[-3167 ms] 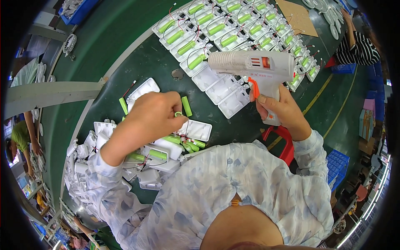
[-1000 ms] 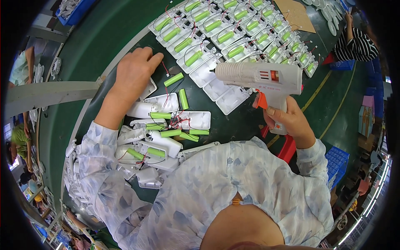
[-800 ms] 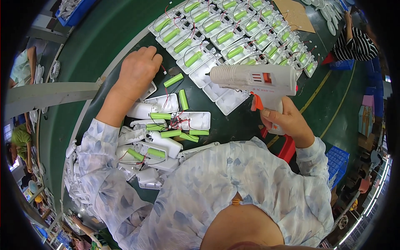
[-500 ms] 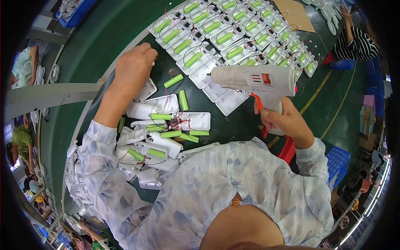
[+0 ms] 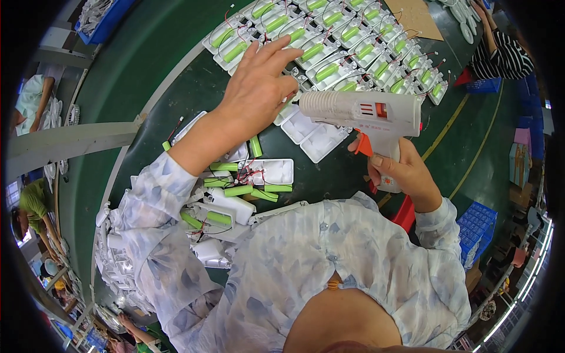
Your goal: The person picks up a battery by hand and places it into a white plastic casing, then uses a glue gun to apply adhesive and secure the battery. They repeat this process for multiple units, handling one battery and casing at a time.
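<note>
My right hand (image 5: 406,173) grips a white hot glue gun (image 5: 365,112) by its handle, fingers by the orange trigger (image 5: 363,143). The gun's nozzle points left, close to my left hand (image 5: 259,88). That hand is spread over the near-left end of the rows of white plastic housings (image 5: 321,138), its longer fingers stretched forward and its thumb side low by the nozzle. Under it a bit of green shows in a housing, mostly hidden. Many housings in the rows hold a green cylindrical battery (image 5: 326,72) with thin red and black wires.
Loose green batteries (image 5: 238,190) and white housings (image 5: 276,170) lie heaped between my arms. A brown cardboard sheet (image 5: 415,20) is at the far side. Blue crates (image 5: 477,226) stand at right, near a red object (image 5: 404,215). A co-worker in a striped top (image 5: 503,59) is at far right.
My left hand has moved from the left side of the table to the right, over the housings by the nozzle, and its fingers have spread. The glue gun has hardly moved.
</note>
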A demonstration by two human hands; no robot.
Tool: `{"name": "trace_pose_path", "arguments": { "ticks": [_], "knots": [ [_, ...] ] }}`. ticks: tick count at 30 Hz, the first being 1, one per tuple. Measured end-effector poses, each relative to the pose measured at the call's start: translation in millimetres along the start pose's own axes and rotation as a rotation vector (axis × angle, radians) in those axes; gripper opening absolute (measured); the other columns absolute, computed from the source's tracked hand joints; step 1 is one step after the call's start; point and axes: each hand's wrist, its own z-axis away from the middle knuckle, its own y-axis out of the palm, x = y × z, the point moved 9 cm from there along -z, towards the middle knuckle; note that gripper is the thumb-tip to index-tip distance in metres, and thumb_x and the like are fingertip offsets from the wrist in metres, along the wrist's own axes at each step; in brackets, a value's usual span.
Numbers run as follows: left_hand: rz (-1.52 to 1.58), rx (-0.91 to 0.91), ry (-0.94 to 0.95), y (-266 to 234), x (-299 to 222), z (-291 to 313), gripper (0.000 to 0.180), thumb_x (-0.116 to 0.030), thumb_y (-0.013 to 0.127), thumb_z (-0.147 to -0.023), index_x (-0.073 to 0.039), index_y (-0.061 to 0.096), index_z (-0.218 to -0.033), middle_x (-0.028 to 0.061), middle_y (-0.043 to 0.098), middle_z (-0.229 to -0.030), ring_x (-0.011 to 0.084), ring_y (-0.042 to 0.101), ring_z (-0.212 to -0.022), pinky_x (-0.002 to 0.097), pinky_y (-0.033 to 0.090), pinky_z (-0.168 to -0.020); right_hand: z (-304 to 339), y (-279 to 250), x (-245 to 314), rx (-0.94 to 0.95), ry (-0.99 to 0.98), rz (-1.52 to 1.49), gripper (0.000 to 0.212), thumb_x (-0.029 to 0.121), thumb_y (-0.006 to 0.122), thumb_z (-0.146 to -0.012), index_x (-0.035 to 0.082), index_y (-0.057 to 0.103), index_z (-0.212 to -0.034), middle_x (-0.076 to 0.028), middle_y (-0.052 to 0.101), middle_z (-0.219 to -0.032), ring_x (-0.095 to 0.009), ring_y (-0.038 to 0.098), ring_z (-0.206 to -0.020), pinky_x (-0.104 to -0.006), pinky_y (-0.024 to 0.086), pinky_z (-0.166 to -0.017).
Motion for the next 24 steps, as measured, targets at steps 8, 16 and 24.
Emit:
{"name": "trace_pose_path", "arguments": {
  "ticks": [8,16,24],
  "knots": [
    [-0.13,0.001,0.036,19.5,-2.8,-3.1,0.011,-0.007,0.077,-0.071,-0.01,0.068,-0.077,0.0086,0.052,-0.143,0.0341,0.036,-0.143,0.067,0.026,-0.113,6.6,-1.0,-2.5,-0.016,0.013,-0.028,0.046,0.025,0.066,-0.094,-0.002,0.058,-0.13,-0.004,0.063,-0.081,-0.011,0.059,-0.062,-0.0248,0.045,-0.057],
    [-0.174,-0.102,-0.041,-32.0,1.7,2.9,0.018,-0.013,0.076,-0.079,-0.011,0.071,-0.096,0.0081,0.058,-0.132,0.0309,0.047,-0.132,0.0562,0.034,-0.109,4.1,-5.1,-9.9,-0.004,0.004,0.0,0.042,0.025,0.066,-0.09,-0.001,0.056,-0.121,-0.01,0.063,-0.104,-0.012,0.056,-0.059,-0.0267,0.047,-0.054],
    [-0.119,0.204,-0.359,-33.5,32.4,50.8,0.012,-0.016,0.073,-0.081,-0.006,0.067,-0.083,0.0092,0.063,-0.084,0.0303,0.061,-0.085,0.0427,0.046,-0.076,-2.9,-3.0,-9.9,-0.023,0.016,0.023,0.029,0.021,0.064,-0.089,0.003,0.059,-0.11,-0.006,0.061,-0.099,-0.011,0.056,-0.061,-0.0268,0.046,-0.055]
  ]
}}
